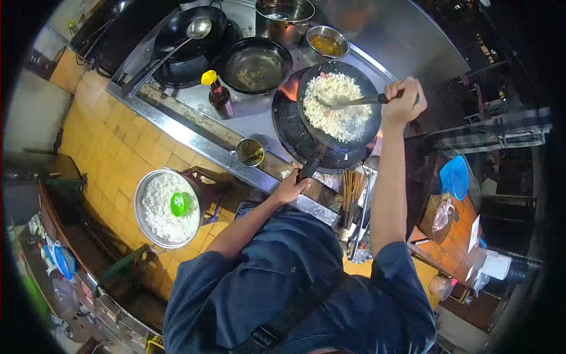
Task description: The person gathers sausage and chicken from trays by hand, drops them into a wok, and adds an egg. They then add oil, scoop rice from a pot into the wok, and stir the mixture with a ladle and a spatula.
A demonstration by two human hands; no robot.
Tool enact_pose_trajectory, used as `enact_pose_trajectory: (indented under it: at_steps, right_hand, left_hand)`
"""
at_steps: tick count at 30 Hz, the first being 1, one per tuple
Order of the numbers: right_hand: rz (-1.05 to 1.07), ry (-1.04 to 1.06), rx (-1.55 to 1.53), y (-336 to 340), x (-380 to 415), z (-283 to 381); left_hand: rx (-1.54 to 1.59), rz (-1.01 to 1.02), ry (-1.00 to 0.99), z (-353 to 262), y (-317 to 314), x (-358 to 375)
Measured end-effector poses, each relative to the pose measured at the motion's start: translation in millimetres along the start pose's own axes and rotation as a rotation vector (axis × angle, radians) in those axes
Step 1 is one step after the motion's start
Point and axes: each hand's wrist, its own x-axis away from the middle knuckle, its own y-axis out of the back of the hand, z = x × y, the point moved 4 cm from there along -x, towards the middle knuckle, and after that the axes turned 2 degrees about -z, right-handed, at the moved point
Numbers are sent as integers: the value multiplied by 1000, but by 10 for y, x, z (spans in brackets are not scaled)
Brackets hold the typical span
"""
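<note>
A black wok (372, 127) full of white rice (330, 112) with small pinkish bits sits tilted over a burner with orange flame at its edge. My left hand (290, 187) is closed round the wok's dark handle (311, 168). Above the wok's right side, my right hand (405, 100) grips the dark handle of a metal ladle (362, 101), whose bowl rests in the rice. A metal cup (250, 152) with a spoon in it stands left of the wok handle. Near it is a dark sauce bottle (220, 101) with a yellow cap.
An empty black pan (256, 66), a wok with a ladle (199, 28), a steel pot (285, 23) and a bowl of yellow liquid (327, 42) occupy the stove's far side. A large rice basin (167, 209) stands lower left. Bamboo brushes (352, 192) lie right of my left hand.
</note>
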Motion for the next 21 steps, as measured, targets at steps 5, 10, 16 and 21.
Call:
enact_pose_trajectory:
  at_steps: [5,10,16,21]
  right_hand:
    - [-128,-11,-97,-108,45,46]
    - [-18,-113,-26,-107,48,287]
    - [244,232,343,320,305,-34]
    - [298,219,319,362,311,70]
  left_hand:
    - [105,60,57,-99,19,35]
    - [-63,55,-28,-185,57,39]
    - [-60,32,-50,-197,54,40]
    - [-4,-11,37,-192,53,47]
